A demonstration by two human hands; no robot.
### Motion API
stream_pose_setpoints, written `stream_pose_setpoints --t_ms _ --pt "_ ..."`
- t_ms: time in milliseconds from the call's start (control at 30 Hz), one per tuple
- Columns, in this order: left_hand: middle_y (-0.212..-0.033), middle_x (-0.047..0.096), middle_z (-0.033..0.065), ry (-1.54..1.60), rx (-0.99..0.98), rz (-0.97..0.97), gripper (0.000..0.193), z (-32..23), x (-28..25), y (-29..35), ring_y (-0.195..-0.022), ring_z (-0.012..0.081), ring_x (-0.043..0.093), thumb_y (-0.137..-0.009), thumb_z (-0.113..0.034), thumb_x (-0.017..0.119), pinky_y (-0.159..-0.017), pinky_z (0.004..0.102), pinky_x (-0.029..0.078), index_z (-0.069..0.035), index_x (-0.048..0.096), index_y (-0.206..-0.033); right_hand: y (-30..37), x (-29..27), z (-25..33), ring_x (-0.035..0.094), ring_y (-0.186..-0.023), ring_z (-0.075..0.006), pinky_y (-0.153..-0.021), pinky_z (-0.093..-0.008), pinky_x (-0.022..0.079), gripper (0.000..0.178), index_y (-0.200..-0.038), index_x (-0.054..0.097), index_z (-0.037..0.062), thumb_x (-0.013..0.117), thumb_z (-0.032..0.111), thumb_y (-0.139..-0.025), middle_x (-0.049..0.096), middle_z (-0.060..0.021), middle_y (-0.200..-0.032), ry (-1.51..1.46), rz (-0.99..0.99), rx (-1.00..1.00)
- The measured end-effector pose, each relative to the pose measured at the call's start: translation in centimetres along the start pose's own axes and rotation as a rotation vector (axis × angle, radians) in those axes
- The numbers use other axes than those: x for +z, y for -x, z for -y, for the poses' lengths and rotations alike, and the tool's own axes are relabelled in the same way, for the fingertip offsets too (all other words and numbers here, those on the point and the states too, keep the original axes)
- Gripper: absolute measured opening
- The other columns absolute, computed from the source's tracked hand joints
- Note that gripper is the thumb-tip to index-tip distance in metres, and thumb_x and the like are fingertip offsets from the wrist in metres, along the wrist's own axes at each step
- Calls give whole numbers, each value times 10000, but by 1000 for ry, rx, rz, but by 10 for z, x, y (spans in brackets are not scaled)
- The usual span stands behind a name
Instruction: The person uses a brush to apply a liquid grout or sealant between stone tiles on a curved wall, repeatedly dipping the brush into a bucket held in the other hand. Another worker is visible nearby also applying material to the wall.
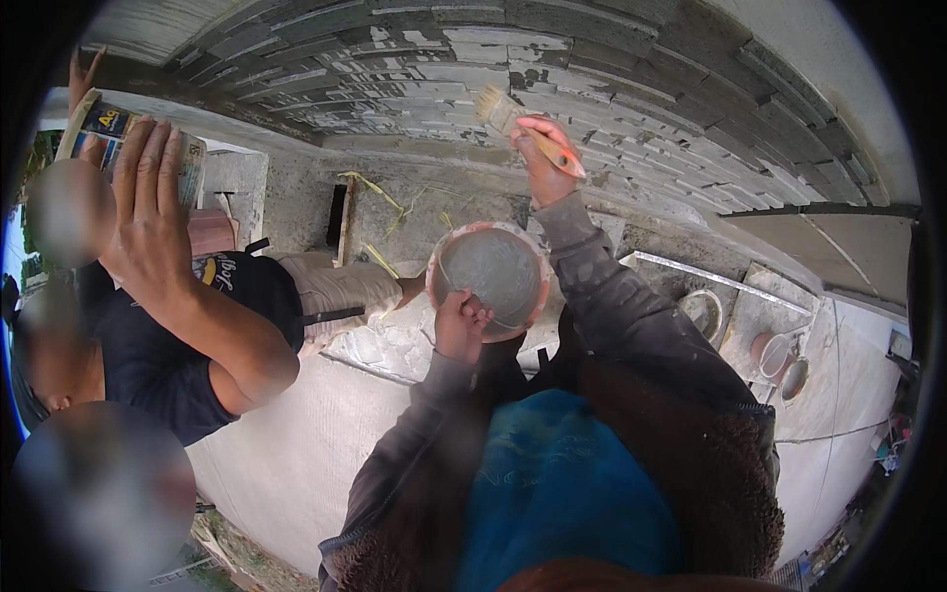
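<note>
My right hand point(548, 163) grips the handle of a wide paintbrush point(504, 109), its pale bristles up against the grey stone-clad wall point(592, 74). Patches of that wall look light grey and others dark around the brush. Below, a round bucket point(490, 271) with a smeared, pinkish rim holds a grey, wet-looking mix. My left hand point(464, 324) is closed at its near rim, apparently on the thin bail handle; the fingers partly hide the hold.
At left, a person in a dark shirt point(232, 296) stands close, a raised hand beside a printed container point(128, 138). Yellow strapping point(375, 187) lies on the rough ledge. To the right are a metal straightedge point(720, 276), a round basin point(701, 314) and small buckets point(769, 352).
</note>
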State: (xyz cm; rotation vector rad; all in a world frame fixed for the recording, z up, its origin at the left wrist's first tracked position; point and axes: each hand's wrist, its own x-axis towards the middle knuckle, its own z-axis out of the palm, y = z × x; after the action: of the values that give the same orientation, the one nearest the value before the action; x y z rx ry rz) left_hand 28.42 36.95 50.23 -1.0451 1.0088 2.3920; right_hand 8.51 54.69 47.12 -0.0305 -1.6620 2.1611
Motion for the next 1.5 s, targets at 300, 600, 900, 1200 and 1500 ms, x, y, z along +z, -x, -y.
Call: stream_pose_setpoints --t_ms 300,600,900,1200,1500 --pt "-694 402 -35 -161 -78 -122 120 -28 -68 -13 -671 143 467 -915 -210 560 -759 362 478 -140 487 -849 -62 34 -2 614 -952 -258 -775 -334 527 200 -946 730 110 682 -33 -815 537 -138 -1088 443 -433 -588" --pt "-834 511 -34 -191 -134 -101 149 -37 -101 -20 -728 106 514 -883 -185 603 -694 301 474 -152 533 -1010 -74 241 -80 510 -1067 -321 -825 -403 489 269 -933 728 213 754 37 -731 504 -117 -1158 662 83 -599" --pt "-856 532 -3 -222 -220 -34 115 -34 -106 -24 -773 145 508 -889 -194 572 -751 334 454 -131 524 -972 -55 213 -79 507 -1096 -311 -853 -410 486 323 -950 705 223 739 67 -670 520 -60 -1210 739 -85 -690" --pt "-826 568 6 -236 -168 -53 128 -40 -94 -23 -791 163 565 -901 -186 576 -738 335 480 -94 556 -987 -79 176 -86 595 -994 -279 -806 -379 538 271 -932 715 168 731 -21 -739 540 -108 -1166 420 -108 -684" --pt "-730 504 -15 -278 -161 11 87 -41 -84 -30 -639 135 519 -886 -178 601 -628 304 481 -122 536 -891 -77 170 -49 597 -990 -202 -782 -322 542 198 -876 721 124 726 -49 -782 547 -91 -1152 479 -164 -642"
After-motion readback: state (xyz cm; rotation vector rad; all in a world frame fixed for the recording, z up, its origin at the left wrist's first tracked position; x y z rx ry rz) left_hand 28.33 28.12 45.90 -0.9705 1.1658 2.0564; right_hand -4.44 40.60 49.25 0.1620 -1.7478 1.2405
